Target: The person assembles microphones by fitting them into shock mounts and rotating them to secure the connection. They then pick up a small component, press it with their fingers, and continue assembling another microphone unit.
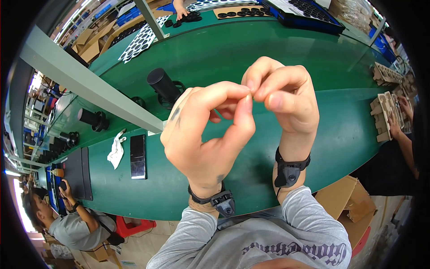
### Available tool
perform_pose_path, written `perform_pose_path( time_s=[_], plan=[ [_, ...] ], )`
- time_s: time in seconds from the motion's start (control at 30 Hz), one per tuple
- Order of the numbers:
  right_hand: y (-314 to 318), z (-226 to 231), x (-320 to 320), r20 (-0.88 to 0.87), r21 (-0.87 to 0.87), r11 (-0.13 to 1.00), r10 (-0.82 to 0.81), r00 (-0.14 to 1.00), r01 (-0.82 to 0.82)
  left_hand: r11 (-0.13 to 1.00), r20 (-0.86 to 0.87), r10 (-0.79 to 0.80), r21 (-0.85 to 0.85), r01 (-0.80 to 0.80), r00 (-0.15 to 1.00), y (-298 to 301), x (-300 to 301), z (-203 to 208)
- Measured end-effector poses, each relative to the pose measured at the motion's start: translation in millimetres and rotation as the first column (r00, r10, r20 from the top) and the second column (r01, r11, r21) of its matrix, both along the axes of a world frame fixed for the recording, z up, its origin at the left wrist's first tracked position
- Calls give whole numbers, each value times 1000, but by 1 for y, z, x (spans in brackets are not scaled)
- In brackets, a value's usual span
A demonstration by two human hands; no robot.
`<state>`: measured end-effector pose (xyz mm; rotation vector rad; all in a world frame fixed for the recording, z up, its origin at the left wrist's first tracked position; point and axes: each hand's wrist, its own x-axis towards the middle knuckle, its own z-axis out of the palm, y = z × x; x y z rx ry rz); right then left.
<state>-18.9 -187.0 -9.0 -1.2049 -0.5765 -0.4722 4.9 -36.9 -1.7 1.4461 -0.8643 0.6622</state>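
Note:
My left hand [201, 139] and my right hand [295, 101] are raised over the green workbench [210, 190], fingertips meeting in front of me. On the left hand, thumb and forefinger pinch together. The right hand's fingers are curled, with their tips against the left's. Whatever lies between the fingertips, if anything, is too small or hidden to make out. Behind my left hand stands a black cylindrical part [162, 83], partly covered by it. A dark phone [138, 157] and a crumpled white cloth [116, 151] lie on the bench to the left.
A pale metal post [94, 80] slants across the left side. More black cylindrical parts [92, 119] stand beyond it. Co-workers sit at left and right; one on the right touches a moulded pulp tray [380, 114]. Black discs [244, 12] lie across the far side. A cardboard box [342, 199] sits below.

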Motion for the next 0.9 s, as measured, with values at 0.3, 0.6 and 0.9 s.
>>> perform_pose_path(
  time_s=[0.3, 0.6, 0.9],
  plan=[
    [4, 2, -3, -41, 76, 997, 0, 999, 3, 991, 22, 22, -134, -19, 1000, -4, -1, 3],
    [4, 4, -3, -13, 83, 997, 0, 1000, 1, 1000, 104, 13, -27, -10, 994, -2, 0, 2],
    [0, 5, -7, 43, 33, 999, -39, 998, 38, 994, 104, 77, -87, -68, 992, -7, 0, 1]
  ],
)
